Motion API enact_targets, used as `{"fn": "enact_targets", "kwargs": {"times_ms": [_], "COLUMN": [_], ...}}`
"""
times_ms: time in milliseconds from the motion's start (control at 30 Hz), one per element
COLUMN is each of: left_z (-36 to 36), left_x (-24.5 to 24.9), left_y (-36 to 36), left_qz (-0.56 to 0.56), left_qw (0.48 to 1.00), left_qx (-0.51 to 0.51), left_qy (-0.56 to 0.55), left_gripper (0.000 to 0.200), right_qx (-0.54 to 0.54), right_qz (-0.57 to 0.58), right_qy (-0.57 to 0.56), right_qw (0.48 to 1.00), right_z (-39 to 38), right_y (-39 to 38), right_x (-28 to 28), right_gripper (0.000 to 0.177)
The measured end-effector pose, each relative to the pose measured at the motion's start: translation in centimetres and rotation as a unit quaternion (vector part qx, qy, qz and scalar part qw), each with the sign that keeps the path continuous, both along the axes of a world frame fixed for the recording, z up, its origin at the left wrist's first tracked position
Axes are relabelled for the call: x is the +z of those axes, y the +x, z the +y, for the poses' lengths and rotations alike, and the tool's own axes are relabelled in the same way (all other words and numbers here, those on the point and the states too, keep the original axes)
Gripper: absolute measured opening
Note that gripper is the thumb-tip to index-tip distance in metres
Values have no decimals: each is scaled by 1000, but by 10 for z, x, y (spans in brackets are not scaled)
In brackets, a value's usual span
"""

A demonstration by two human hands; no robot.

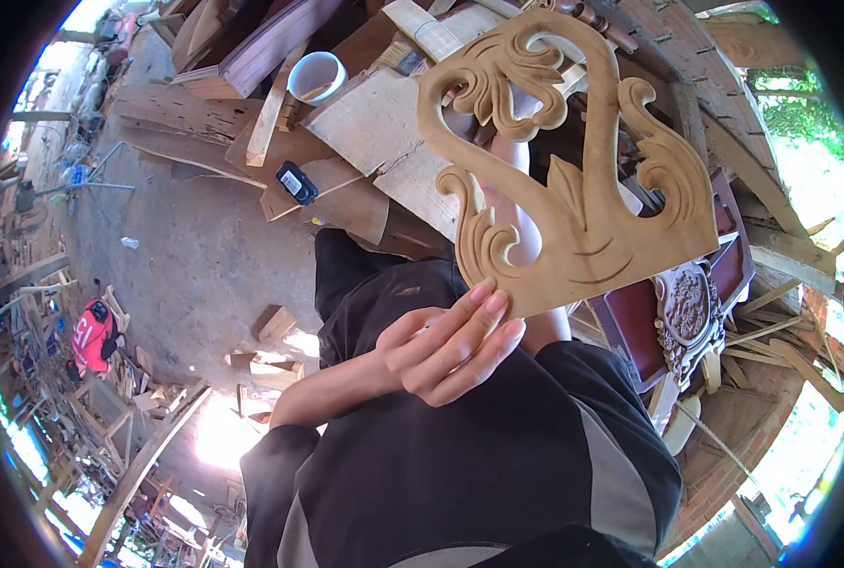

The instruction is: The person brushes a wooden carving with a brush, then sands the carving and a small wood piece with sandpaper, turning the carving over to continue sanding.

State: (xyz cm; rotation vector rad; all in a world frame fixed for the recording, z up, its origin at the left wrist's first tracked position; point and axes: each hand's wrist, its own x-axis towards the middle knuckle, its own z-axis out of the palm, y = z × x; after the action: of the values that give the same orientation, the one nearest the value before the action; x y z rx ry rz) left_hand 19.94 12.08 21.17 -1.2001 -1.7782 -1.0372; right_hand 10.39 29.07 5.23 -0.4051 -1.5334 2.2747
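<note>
A carved wooden panel [583, 246] with scrolls, leaf shapes and cut-out openings is tilted up in front of me. My left hand [450, 350] is closed at its lower left corner, fingertips lying on the near face and the thumb out of sight. Behind the panel, my right forearm [524, 227] reaches up and shows through the openings. Only a bit of my right hand [526, 99] appears through the upper opening; its fingers are hidden, so its grip on the panel cannot be made out.
Beyond the panel, a white tub [316, 78], a brush [401, 55] and a small black object with a label [297, 183] lie among boards [365, 123]. At right stands dark red furniture with a carved medallion [689, 308]. Wood scraps [275, 325] litter the floor at left.
</note>
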Motion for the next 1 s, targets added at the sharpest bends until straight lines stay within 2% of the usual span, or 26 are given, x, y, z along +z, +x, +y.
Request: {"fn": "enact_targets", "kwargs": {"times_ms": [333, 400, 633, 733, 800, 933, 1000], "left_z": [-8, -13, -19, -21, -17, -30, -30], "left_x": [-7, -6, -6, -12, -27, -30, -35], "left_y": [-8, -10, -11, -19, -19, -25, -27], "left_qz": [19, 24, 12, 38, 71, 59, 64], "left_qw": [1000, 999, 999, 997, 997, 997, 998], "left_qx": [10, 2, -12, -53, -35, -31, -21], "left_qy": [5, -31, -52, -49, 19, -33, -19], "left_gripper": [19, 28, 28, 22, 24, 26, 24], "right_qx": [7, 11, 26, 23, 16, 2, -2], "right_qz": [42, 50, 76, 82, 79, 78, 82], "right_qy": [43, 50, 78, 99, 126, 161, 172], "right_qw": [998, 997, 994, 991, 989, 984, 982], "right_z": [3, 0, -5, 4, 23, 41, 43], "right_y": [-18, -23, -35, -34, -25, -12, -9], "right_x": [2, 2, 3, 4, 8, 12, 18], "right_gripper": [45, 46, 47, 47, 47, 48, 48]}}
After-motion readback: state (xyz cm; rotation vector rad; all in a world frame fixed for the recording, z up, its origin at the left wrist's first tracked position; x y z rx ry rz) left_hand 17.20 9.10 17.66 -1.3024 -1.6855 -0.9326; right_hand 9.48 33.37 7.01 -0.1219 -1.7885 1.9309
